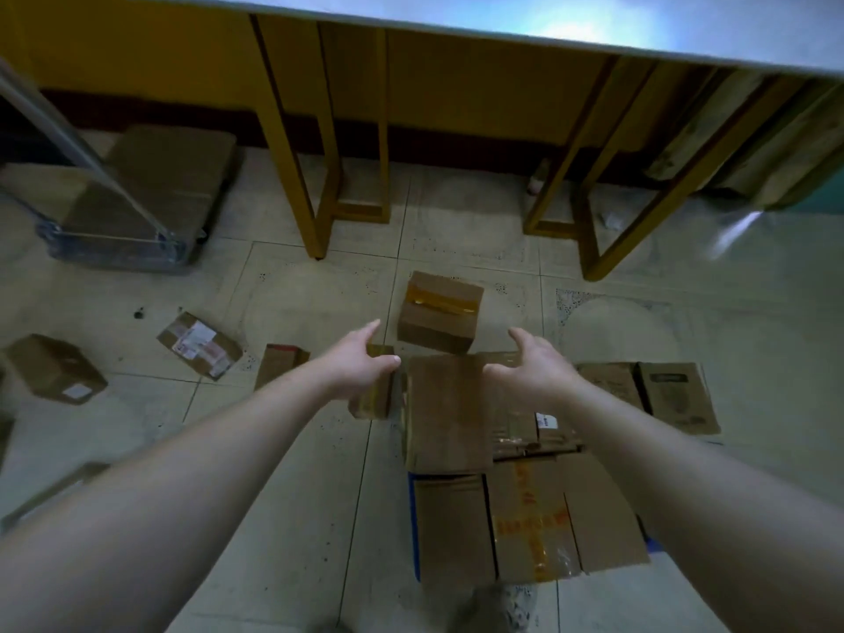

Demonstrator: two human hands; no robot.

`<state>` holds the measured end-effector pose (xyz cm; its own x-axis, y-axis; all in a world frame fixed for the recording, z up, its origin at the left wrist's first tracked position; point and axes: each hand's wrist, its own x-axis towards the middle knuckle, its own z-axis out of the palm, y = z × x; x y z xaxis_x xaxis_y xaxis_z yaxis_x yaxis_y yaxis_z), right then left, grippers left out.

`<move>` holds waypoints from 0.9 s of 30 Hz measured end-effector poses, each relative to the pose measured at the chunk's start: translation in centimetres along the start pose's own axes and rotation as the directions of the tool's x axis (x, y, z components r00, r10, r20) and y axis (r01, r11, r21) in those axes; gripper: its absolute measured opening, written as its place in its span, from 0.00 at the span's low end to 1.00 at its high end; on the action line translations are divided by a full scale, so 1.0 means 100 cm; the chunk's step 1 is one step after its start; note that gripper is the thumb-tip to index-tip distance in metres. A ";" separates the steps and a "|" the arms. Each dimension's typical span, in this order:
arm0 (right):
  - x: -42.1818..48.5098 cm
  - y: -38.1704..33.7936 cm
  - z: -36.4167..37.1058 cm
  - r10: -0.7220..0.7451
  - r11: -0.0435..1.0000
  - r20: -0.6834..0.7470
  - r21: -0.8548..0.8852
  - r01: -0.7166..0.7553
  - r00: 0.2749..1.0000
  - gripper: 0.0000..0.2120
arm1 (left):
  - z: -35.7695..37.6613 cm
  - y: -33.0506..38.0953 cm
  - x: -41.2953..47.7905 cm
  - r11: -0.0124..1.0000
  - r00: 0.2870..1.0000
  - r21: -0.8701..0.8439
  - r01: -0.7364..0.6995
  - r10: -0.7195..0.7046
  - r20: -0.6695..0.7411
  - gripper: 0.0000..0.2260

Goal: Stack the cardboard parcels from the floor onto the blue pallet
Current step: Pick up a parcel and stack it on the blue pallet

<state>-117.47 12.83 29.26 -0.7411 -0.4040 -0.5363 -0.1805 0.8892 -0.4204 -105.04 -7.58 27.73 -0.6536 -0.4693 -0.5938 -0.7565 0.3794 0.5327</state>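
The box sat on the floor just beyond and between the two grips. The left grip and right grip were both spread apart, holding nothing and not yet touching it. A clean lift probably called for flat palms low on opposite side walls, keeping it level, then a swing back to the pallet, which lay beneath and behind the grips, already carrying parcels.

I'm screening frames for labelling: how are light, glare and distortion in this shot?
Head view: dim, greenish light; bright glare on the tabletop and the floor tile at right; wide-angle stretch swells the forearms near the edges; overall soft, the parcel label unreadable.
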 end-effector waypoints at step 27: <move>0.340 0.083 0.090 0.059 0.984 0.116 0.158 -0.077 0.991 0.40 | 0.102 -0.026 0.350 0.998 0.997 -0.033 0.051 -0.049 0.058 0.35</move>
<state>-138.34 4.59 0.97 -0.6703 -0.3728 -0.6417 -0.0184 0.8728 -0.4877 -126.16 -16.84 -0.63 -0.6164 -0.4399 -0.6531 -0.7873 0.3289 0.5215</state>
